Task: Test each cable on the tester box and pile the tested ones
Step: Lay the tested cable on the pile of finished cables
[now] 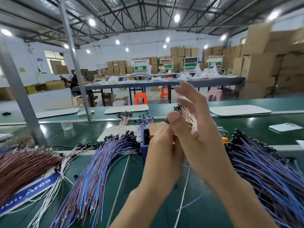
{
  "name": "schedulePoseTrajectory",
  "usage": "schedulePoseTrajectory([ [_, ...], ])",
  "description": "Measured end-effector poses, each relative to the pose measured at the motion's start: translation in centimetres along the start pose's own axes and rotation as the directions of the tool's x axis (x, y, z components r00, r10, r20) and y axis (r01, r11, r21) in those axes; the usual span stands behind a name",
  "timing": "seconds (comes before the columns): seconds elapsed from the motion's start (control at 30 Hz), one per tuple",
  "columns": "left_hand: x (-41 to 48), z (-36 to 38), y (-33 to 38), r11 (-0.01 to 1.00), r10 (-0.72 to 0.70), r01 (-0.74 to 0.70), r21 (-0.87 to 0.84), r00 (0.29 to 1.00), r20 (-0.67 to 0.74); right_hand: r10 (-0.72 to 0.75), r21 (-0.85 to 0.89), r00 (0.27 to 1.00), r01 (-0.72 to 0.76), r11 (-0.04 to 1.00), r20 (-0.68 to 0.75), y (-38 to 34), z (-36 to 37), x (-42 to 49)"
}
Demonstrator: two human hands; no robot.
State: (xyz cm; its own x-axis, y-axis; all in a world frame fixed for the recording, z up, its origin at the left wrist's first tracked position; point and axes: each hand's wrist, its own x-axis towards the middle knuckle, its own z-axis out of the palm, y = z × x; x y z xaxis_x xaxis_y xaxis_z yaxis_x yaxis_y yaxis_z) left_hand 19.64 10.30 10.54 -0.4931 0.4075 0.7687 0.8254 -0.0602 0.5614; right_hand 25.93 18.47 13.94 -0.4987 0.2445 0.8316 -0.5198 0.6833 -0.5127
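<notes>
Nearest on the green worktop (134,181), fanned blue cables (85,170) lie left and a heaped pile (271,178) right, probably untested and tested kept apart. A white cable (185,191) runs up under the hands. The left hand (161,150) curls at the tester box (145,140), likely seating a plug; its grip is hidden. The right hand (195,129) is blurred, its fingers (189,91) spread wide, holding nothing visible. Copper cables (185,111) lie beyond.

A factory assembly hall was indicated: steel roof trusses (148,29) were seen overhead, cardboard cartons (256,63) were stacked along the walls, long work tables (148,83) were lined up, and cable bundles (92,162) were heaped on a green conveyor bench (246,125).
</notes>
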Motion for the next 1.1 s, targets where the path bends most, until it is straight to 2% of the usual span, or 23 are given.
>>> schedulePoseTrajectory([
  [0.07, 0.7, -0.2, 0.8, 0.977, -0.125, 0.107, -0.186, 0.988, -0.086, 0.047, -0.042, 0.999, -0.046, 0.998, 0.017, 0.4, -0.6, -0.5],
  [0.17, 1.4, -0.3, 1.1, 0.892, -0.254, 0.189, -0.411, 0.961, -0.111, 0.154, -0.081, 0.986, -0.149, 0.986, 0.063, 1.9, -1.2, -1.7],
  [0.3, 1.7, 0.1, -0.2, 0.817, -0.4, 0.302, -0.491, 0.91, -0.107, 0.176, -0.27, 0.984, -0.172, 0.948, -0.008, 4.2, -2.9, -3.6],
  [0.4, 1.4, 1.3, -1.4, 0.724, -0.494, 0.406, -0.558, 0.87, -0.008, 0.254, -0.431, 0.966, -0.211, 0.877, 0.044, 5.2, -5.0, -4.9],
  [0.53, 1.6, 3.3, -2.8, 0.582, -0.632, 0.507, -0.636, 0.774, 0.037, 0.351, -0.58, 0.932, -0.236, 0.78, 0.092, 5.8, -8.4, -6.5],
  [0.7, 2.6, 7.2, -3.9, 0.583, -0.636, 0.631, -0.512, 0.747, 0.197, 0.401, -0.745, 0.916, -0.283, 0.604, -0.023, 6.5, -12.2, -8.5],
  [0.8, 3.8, 10.1, -3.5, 0.544, -0.621, 0.7, -0.463, 0.707, 0.338, 0.46, -0.796, 0.884, -0.34, 0.501, -0.087, 6.8, -14.4, -9.2],
  [0.9, 6.1, 13.2, -2.1, 0.456, -0.549, 0.803, -0.383, 0.593, 0.589, 0.452, -0.836, 0.866, -0.401, 0.374, -0.214, 7.5, -17.1, -9.8],
  [0.97, 6.9, 15.0, -1.2, 0.435, -0.5, 0.855, -0.283, 0.491, 0.714, 0.545, -0.852, 0.796, -0.457, 0.254, -0.264, 8.0, -18.6, -10.2],
  [1.03, 6.7, 16.4, -0.9, 0.457, -0.504, 0.865, -0.209, 0.445, 0.74, 0.63, -0.89, 0.722, -0.443, 0.104, -0.286, 8.4, -19.4, -10.6],
  [1.1, 5.8, 17.2, -1.3, 0.456, -0.507, 0.869, -0.193, 0.432, 0.746, 0.632, -0.893, 0.709, -0.446, 0.057, -0.314, 8.5, -19.5, -11.1],
])
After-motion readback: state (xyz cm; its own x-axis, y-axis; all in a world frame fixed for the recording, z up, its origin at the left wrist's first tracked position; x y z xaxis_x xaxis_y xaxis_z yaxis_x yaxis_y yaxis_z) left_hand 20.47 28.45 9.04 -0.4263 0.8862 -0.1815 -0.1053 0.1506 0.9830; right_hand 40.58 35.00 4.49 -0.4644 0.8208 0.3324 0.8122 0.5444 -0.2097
